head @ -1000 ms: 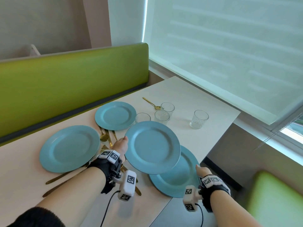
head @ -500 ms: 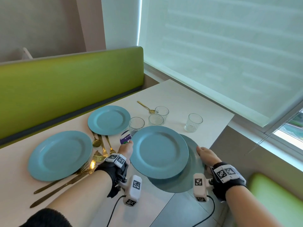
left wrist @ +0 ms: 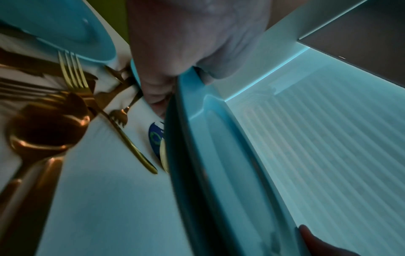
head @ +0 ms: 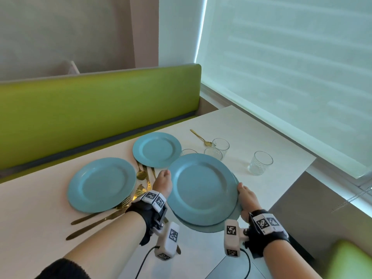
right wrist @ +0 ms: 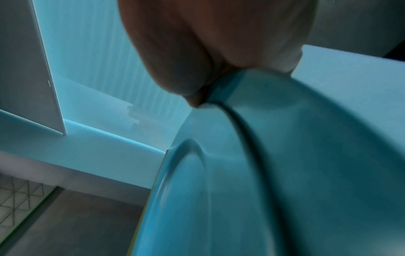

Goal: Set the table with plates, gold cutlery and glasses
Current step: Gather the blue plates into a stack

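Two blue plates lie stacked, the top plate (head: 203, 188) almost covering the lower plate (head: 211, 228), over the near right part of the white table (head: 281, 158). My left hand (head: 164, 181) grips the stack's left rim, and my right hand (head: 242, 193) grips its right rim. In the left wrist view my thumb lies over the plate rim (left wrist: 197, 121); in the right wrist view both rims (right wrist: 221, 97) meet at my hand. Two more blue plates (head: 101, 184) (head: 157, 149) rest on the table. Gold cutlery (head: 143, 178) lies between them, and a gold spoon (head: 201, 135) lies near several glasses (head: 220, 144).
A lone glass (head: 260, 163) stands near the table's right edge. Gold knives (head: 90, 224) stick out from under the left plate. A green bench back (head: 100, 109) runs behind the table. A round blue sticker (left wrist: 155, 136) shows by the stack's edge. The window blind (head: 291, 67) is on the right.
The lower plate, held out to the right before, has come in under the top plate. My right hand has moved up and left with it to the stack's right rim.
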The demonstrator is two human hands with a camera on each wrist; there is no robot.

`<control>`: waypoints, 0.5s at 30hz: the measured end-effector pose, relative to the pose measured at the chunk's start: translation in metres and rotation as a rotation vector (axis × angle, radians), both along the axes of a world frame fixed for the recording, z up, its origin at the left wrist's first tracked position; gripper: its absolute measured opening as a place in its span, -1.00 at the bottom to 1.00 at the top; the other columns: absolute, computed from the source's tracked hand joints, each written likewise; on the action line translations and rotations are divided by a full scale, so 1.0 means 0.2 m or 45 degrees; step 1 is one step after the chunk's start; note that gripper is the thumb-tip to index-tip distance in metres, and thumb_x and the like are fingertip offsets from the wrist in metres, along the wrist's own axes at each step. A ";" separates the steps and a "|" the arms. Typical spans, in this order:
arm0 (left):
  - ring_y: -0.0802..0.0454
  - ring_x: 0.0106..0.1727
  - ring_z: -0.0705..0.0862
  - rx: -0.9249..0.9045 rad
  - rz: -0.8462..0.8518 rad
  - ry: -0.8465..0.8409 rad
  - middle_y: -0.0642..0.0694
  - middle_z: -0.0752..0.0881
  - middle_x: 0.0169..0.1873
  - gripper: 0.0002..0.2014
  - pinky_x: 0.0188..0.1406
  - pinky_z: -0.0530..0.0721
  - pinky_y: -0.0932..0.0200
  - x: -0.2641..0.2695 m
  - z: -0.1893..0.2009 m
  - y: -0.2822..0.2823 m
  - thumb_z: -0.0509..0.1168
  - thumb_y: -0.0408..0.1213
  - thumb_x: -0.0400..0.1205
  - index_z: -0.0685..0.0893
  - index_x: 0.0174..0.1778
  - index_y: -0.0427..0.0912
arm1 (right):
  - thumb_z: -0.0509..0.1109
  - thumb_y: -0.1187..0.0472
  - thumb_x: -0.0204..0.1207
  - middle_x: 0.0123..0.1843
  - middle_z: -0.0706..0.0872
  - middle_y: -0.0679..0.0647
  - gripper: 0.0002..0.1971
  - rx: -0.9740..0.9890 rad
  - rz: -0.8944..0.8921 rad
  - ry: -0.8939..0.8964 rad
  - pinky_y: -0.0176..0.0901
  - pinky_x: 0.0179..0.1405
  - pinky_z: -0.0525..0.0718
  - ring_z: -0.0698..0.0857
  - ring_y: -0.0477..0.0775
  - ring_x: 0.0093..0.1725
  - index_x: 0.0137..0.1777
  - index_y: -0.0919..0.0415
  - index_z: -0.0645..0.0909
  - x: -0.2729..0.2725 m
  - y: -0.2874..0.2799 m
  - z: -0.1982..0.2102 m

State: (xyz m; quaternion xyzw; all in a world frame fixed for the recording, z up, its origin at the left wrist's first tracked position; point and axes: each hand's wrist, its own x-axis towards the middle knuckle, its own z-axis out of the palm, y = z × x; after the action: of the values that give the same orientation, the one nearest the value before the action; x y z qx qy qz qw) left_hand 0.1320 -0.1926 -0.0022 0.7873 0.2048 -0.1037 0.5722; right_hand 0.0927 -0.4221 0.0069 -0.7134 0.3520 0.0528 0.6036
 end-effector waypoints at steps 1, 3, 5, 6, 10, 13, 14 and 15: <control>-0.26 0.48 0.43 0.006 -0.011 0.002 -0.28 0.45 0.49 -0.57 0.43 0.35 0.05 0.00 0.00 0.03 -0.09 -0.15 0.77 0.40 0.49 -0.26 | 0.04 0.05 0.72 0.05 0.64 0.21 -0.63 0.035 -0.023 -0.011 0.10 0.30 0.59 0.62 0.24 0.13 0.19 0.32 0.53 0.00 0.04 0.01; -0.27 0.46 0.45 0.026 -0.039 0.009 -0.26 0.47 0.48 -0.58 0.42 0.37 0.06 0.01 0.00 0.09 -0.06 -0.16 0.76 0.41 0.49 -0.22 | 0.04 0.04 0.72 0.22 0.62 0.24 -0.56 0.029 -0.079 -0.052 0.14 0.35 0.56 0.60 0.25 0.20 0.33 0.39 0.50 0.01 0.12 0.01; -0.28 0.38 0.53 0.004 -0.054 -0.001 -0.21 0.54 0.42 -0.60 0.41 0.46 0.03 0.01 0.00 0.15 0.03 -0.15 0.72 0.46 0.46 -0.12 | 0.03 -0.01 0.72 0.26 0.58 0.27 -0.53 0.103 -0.118 -0.105 0.11 0.30 0.56 0.59 0.23 0.18 0.36 0.35 0.48 0.01 0.23 0.05; -0.27 0.31 0.58 -0.014 -0.061 -0.005 -0.18 0.59 0.37 -0.60 0.38 0.51 0.00 0.01 -0.01 0.18 0.09 -0.13 0.67 0.49 0.43 -0.04 | 0.03 -0.04 0.71 0.26 0.58 0.27 -0.53 0.103 -0.111 -0.113 0.10 0.30 0.57 0.60 0.25 0.21 0.34 0.31 0.49 0.03 0.27 0.06; -0.24 0.29 0.60 0.005 -0.087 -0.011 -0.22 0.64 0.30 -0.66 0.34 0.54 -0.03 0.02 0.00 0.35 0.15 -0.17 0.68 0.57 0.34 -0.18 | 0.06 -0.03 0.70 0.09 0.63 0.28 -0.53 -0.019 0.007 -0.167 0.28 0.28 0.60 0.64 0.30 0.16 0.20 0.39 0.55 0.08 0.44 0.08; -0.28 0.36 0.56 0.073 -0.060 0.047 -0.33 0.60 0.34 -0.57 0.39 0.50 -0.05 0.06 0.00 0.54 0.04 -0.11 0.73 0.58 0.33 -0.33 | 0.06 0.00 0.70 0.02 0.62 0.25 -0.63 -0.061 0.025 -0.192 0.24 0.22 0.59 0.61 0.21 0.04 -0.02 0.30 0.54 0.11 0.55 0.08; -0.30 0.37 0.54 0.151 -0.019 0.076 -0.36 0.59 0.35 -0.55 0.40 0.48 -0.05 0.07 -0.01 0.62 0.01 -0.10 0.74 0.56 0.34 -0.35 | 0.06 0.00 0.70 0.02 0.63 0.25 -0.62 -0.070 0.027 -0.206 0.24 0.22 0.59 0.61 0.21 0.05 0.02 0.32 0.54 0.12 0.58 0.07; -0.32 0.39 0.52 0.253 0.071 0.127 -0.38 0.56 0.37 -0.53 0.41 0.45 -0.05 0.09 -0.03 0.72 0.00 -0.09 0.73 0.54 0.36 -0.36 | 0.06 0.00 0.71 0.02 0.63 0.25 -0.60 -0.076 0.027 -0.226 0.23 0.21 0.59 0.61 0.21 0.05 0.07 0.35 0.54 0.12 0.61 0.07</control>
State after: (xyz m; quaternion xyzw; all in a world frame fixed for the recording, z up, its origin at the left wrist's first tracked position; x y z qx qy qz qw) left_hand 0.1495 -0.0490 -0.0077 0.8280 0.2643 -0.1060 0.4831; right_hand 0.1173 -0.2996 0.0212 -0.7366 0.2908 -0.0148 0.6104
